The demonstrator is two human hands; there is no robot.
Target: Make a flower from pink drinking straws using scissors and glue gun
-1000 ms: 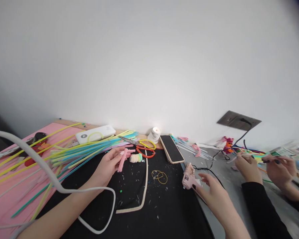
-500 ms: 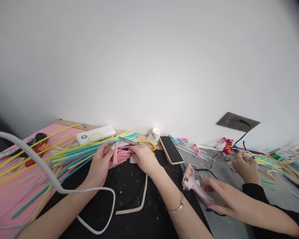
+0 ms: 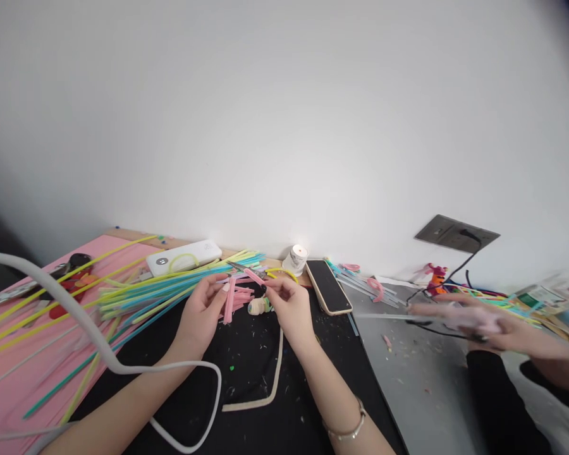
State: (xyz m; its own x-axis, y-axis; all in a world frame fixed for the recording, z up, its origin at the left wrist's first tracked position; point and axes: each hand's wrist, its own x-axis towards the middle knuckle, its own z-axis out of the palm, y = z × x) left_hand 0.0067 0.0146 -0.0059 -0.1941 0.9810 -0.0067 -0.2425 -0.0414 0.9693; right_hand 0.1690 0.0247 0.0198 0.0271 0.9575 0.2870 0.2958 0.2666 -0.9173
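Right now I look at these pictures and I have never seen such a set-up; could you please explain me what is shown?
There is no machine here: you see a person's two bare hands. The view comes from a camera worn on the head, looking forward and down.

The left hand holds pink strips; the right hand pinches a small pink piece.

Around them, on or beside a black mat, lie a bundle of coloured strips, a phone, scissors partly hidden behind the right hand, and a bent cream strip. A white cable crosses the view at left. At right, a co-worker's hand is blurred.
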